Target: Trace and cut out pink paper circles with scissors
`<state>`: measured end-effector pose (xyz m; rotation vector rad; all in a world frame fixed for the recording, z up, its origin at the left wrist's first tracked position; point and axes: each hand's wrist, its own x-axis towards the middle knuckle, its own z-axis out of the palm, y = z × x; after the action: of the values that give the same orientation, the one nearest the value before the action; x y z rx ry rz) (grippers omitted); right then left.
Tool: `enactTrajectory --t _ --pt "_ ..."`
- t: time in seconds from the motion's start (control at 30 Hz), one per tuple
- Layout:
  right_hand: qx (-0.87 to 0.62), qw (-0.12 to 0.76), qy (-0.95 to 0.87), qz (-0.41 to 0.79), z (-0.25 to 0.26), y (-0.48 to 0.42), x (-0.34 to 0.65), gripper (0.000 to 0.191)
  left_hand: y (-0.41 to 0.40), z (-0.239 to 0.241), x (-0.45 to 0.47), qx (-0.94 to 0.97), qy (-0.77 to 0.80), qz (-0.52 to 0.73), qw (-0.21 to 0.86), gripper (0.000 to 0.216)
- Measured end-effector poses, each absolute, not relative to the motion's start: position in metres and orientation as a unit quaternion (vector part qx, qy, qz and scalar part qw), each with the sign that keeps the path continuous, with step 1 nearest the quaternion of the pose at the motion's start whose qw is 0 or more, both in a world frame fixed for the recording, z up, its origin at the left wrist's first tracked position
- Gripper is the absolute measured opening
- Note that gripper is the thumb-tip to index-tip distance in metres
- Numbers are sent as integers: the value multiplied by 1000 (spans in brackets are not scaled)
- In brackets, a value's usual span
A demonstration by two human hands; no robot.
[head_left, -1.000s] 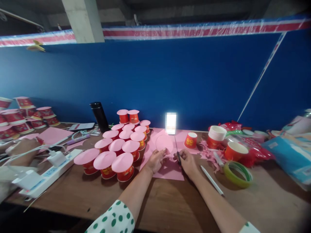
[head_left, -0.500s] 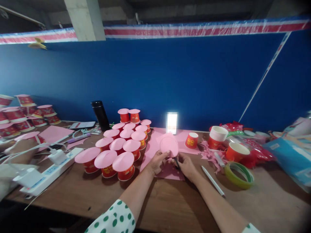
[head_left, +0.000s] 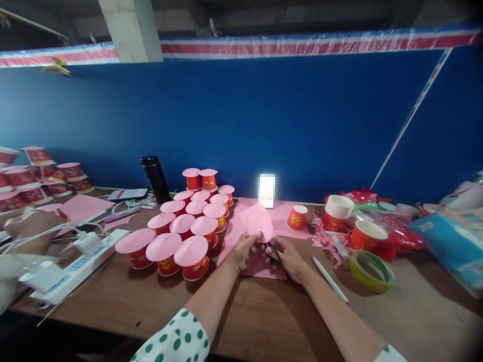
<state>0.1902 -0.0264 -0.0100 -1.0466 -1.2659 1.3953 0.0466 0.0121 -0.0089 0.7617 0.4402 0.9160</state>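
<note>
Between thumb and fingers, my left hand [head_left: 244,248] pinches the lower edge of a pink paper disc [head_left: 259,222], which is tilted up with a drawn circle line on it. My right hand [head_left: 289,257] grips black-handled scissors [head_left: 275,252], their blades close to the disc's lower right edge and mostly hidden. Under both hands lie pink paper sheets [head_left: 232,232]. Left of them stand several upside-down red paper cups [head_left: 195,269], each topped with a pink disc [head_left: 190,250]. An upside-down red cup [head_left: 297,218] without a disc stands beyond my right hand.
On the right are pink paper scraps [head_left: 330,239], stacked cups [head_left: 338,213], a white pen [head_left: 329,279] and a tape roll [head_left: 371,271]. A power strip [head_left: 81,269] and a black bottle [head_left: 154,178] stand left. Another person's hand [head_left: 35,229] is at far left.
The disc has turned and shifted slightly left in my left hand. The scissors' handles now show more plainly as my right hand has rotated. At far left, the other person's hand has moved.
</note>
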Motion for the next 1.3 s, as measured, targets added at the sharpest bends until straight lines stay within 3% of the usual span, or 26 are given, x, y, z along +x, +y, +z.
enactTrajectory --t 0.33,1.3 --pt "-391 469 -500 614 -2 -32 188 31 17 -13 46 330 219 445 803 23" --pt "-400 466 -493 616 -5 -29 190 38 17 -15 47 356 216 437 797 25"
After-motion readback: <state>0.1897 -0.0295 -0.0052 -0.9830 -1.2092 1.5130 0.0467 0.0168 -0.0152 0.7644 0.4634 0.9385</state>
